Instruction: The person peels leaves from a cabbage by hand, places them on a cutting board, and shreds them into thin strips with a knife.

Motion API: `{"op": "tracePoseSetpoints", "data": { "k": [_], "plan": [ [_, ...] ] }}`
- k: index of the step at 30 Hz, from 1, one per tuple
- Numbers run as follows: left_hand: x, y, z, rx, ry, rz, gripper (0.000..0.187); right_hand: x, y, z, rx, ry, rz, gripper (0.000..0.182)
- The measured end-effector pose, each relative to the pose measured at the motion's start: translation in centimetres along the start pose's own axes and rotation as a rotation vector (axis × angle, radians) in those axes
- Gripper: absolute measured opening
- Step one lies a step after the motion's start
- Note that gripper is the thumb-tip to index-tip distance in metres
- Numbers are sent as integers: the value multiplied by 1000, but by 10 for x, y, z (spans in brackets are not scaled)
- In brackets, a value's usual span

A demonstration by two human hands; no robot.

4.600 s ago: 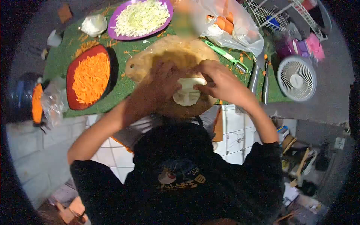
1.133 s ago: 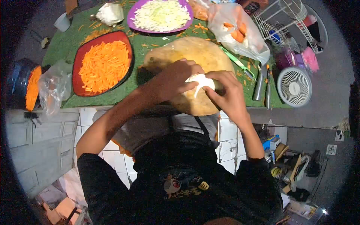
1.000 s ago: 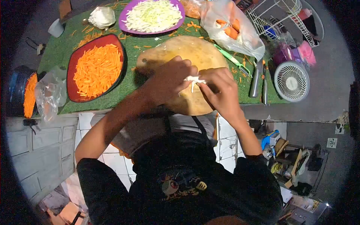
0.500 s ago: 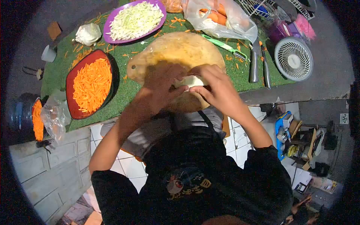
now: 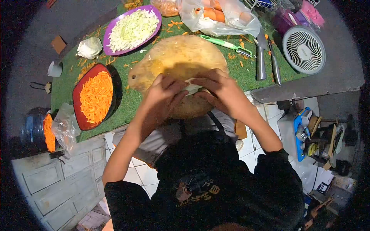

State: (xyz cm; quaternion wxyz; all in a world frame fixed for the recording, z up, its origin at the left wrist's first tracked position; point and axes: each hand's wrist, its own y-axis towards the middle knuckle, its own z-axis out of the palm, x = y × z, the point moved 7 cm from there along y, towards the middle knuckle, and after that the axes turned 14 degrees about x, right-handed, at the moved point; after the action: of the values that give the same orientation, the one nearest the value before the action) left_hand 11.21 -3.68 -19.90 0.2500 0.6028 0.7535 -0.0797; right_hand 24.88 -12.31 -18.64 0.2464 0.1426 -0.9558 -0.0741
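Observation:
Both hands meet over the near part of a round wooden cutting board (image 5: 181,50). My left hand (image 5: 165,96) is curled, its fingers pressed on the left side of a pale piece of cabbage (image 5: 192,88). From the other side my right hand (image 5: 222,92) grips the same piece, fingers bent over its top and thumb beneath. Fingers and shadow cover most of the piece. Beyond the board lies a purple plate (image 5: 105,43) of shredded cabbage (image 5: 133,30). A cabbage chunk (image 5: 89,48) sits left of that plate.
A red bowl (image 5: 77,96) of carrot sticks (image 5: 96,98) stands left. Right of the board lie a green peeler (image 5: 221,43), a cleaver (image 5: 261,57) and a knife (image 5: 275,65). A small fan (image 5: 304,50) stands at the right edge. A plastic bag (image 5: 239,25) holds carrots (image 5: 214,15).
The view has shifted slightly. My hands have closed further over the cabbage piece, so less of it shows. My left fingers now arch upward beside my right fingers.

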Motion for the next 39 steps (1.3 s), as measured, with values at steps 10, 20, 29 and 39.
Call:
{"op": "tracePoseSetpoints", "data": {
  "k": [10, 20, 29, 39],
  "plan": [
    [17, 12, -5, 11, 101, -140, 37, -22, 29, 6, 107, -2, 7, 41],
    [25, 33, -31, -77, -335, -347, 27, -34, 39, -21, -54, 270, -43, 31],
    [6, 33, -53, -86, -74, -324, 21, -36, 34, -45, -228, 56, -129, 38],
    [-9, 25, -25, 97, 177, -73, 23, -54, -44, -102, -411, 52, 417, 32]
  ]
}}
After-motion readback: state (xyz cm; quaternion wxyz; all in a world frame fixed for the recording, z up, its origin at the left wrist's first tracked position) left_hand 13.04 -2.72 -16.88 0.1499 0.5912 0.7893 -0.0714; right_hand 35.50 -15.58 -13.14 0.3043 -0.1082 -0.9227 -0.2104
